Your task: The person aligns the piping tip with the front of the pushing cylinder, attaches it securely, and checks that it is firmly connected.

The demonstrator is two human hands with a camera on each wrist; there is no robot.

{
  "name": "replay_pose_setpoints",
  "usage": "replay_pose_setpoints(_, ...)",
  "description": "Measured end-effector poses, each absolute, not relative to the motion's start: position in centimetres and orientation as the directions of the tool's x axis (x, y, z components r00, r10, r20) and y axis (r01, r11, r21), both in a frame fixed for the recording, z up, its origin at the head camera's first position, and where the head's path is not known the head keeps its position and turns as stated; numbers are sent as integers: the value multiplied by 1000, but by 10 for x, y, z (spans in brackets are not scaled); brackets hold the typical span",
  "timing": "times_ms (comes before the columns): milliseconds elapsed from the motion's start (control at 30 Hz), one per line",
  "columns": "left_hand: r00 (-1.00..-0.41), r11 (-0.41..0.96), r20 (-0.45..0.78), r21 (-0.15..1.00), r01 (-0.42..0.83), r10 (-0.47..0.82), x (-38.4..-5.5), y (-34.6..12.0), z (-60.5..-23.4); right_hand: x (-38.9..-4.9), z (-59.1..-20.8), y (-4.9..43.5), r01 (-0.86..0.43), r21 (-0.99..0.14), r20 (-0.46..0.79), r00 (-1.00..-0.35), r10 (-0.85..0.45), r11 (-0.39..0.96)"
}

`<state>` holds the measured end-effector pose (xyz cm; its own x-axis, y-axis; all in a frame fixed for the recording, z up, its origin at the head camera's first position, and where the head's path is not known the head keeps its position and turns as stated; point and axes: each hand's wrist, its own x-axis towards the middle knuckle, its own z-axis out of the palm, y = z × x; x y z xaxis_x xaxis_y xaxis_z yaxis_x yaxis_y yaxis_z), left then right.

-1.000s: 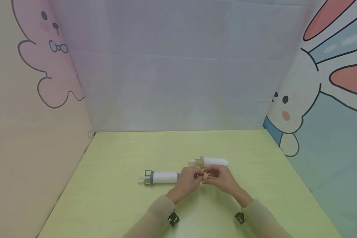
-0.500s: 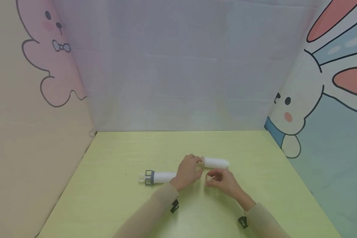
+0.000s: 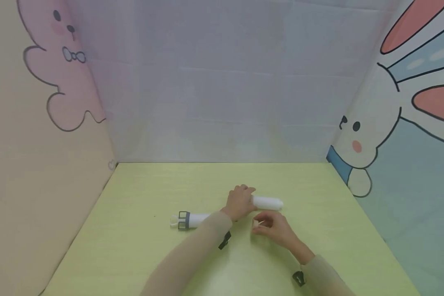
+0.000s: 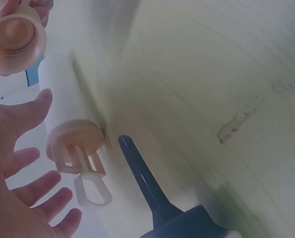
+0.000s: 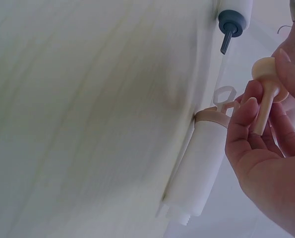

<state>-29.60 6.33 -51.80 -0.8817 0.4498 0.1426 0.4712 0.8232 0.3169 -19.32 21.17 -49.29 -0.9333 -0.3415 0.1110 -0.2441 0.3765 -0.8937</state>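
Note:
In the head view my left hand [image 3: 239,202] reaches to the collar end of a white syringe-like tube [image 3: 267,203] lying on the table. The left wrist view shows that hand's fingers spread beside the tube's beige collar [image 4: 80,136] and pale loop handle [image 4: 93,191], gripping nothing. My right hand [image 3: 275,228] pinches a small beige nozzle [image 5: 267,84] with a round cup and a narrow spout. It is held just in front of the tube. A second white syringe [image 3: 197,220] with a grey collar lies to the left, partly covered by my left forearm.
The second syringe's dark grey nozzle [image 4: 142,173] points toward the beige-collared tube. Both tubes lie on a yellow-green table [image 3: 140,185]. A pale cloth wall [image 3: 222,82] stands behind, with printed cartoon panels at both sides.
My left hand has let go of the beige nozzle and moved up and away to the white tube's collar end. The right hand keeps the nozzle and has hardly moved.

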Motion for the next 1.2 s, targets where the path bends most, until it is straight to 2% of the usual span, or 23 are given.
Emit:
replay_pose_setpoints(133,-884,838,99,284,465,457,-297,66,-519,-199,-511,214,-236,-895,102,-934,-342,379)
replay_pose_setpoints(267,-885,837,60,302,456,461,-297,66,-523,-201,-519,215,-231,-889,97,-939,-331,395)
replay_pose_setpoints(633,-886,825,42,344,448,463,-295,63,-526,-196,-510,213,-222,-896,86,-936,-341,385)
replay_pose_setpoints(1067,-863,783,104,377,494,495,-307,43,-524,-198,-516,229,-212,-869,83,-953,-292,447)
replay_pose_setpoints(1200,-857,765,92,410,496,506,-308,31,-522,-193,-500,228,-197,-880,68,-953,-295,433)
